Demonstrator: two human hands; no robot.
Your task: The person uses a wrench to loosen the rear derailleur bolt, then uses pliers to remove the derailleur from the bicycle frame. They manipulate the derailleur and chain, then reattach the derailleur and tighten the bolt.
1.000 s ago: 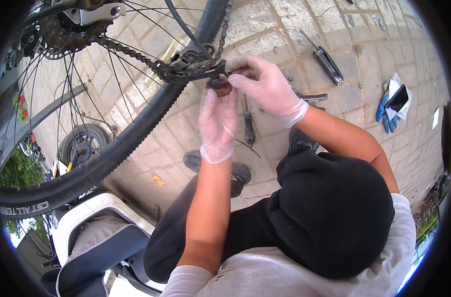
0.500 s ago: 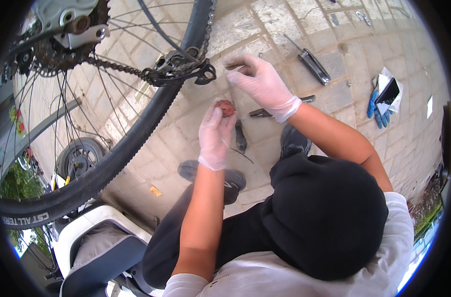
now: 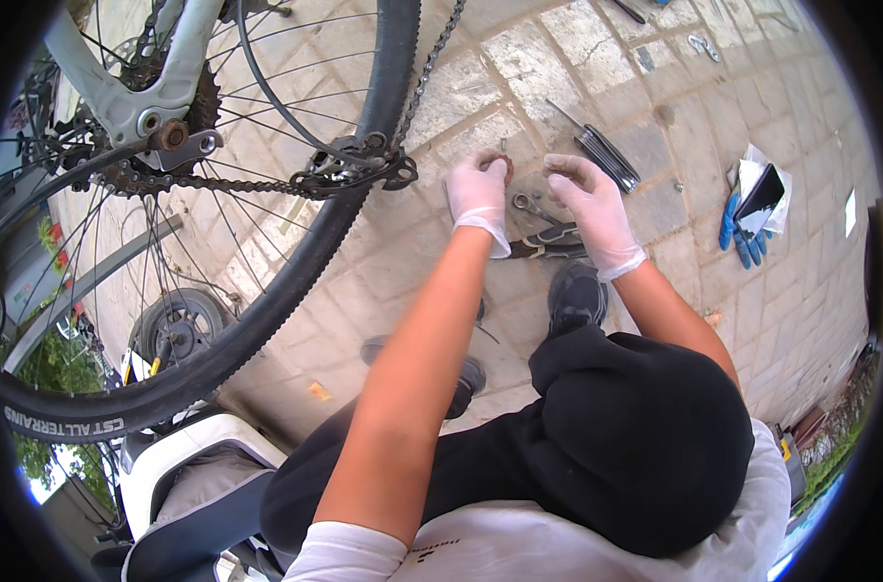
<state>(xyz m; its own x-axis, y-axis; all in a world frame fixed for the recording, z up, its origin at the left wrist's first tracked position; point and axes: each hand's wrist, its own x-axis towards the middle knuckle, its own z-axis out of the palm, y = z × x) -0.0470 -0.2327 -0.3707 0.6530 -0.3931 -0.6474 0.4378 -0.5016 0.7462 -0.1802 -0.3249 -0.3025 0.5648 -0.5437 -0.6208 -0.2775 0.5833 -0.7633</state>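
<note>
The small part [image 3: 507, 170] is red, the worn gloves [image 3: 479, 197] translucent white, the tyre [image 3: 389, 87] black with white lettering [image 3: 65, 423], the hood [image 3: 655, 436] black, the paving [image 3: 795, 126] brick-patterned beige

"Where does lettering show?"
"Pale capitals [image 3: 63, 422] run along the black tyre [image 3: 304, 279], lower left of the frame."
"Anything else?"
"Small dark print [image 3: 439, 547] on the white shirt [image 3: 548, 529], bottom centre, too small to read."

Soft, bright daylight surrounds you; the paving [image 3: 698, 228] looks palest toward one o'clock, while your black trousers [image 3: 645, 436] lose detail at four. The fisheye bows the tyre [image 3: 294, 296] near eight o'clock. Blue-white glare fringes your view's dark border at four and eight, and your left hand [image 3: 477, 191] looks slightly soft.
</note>
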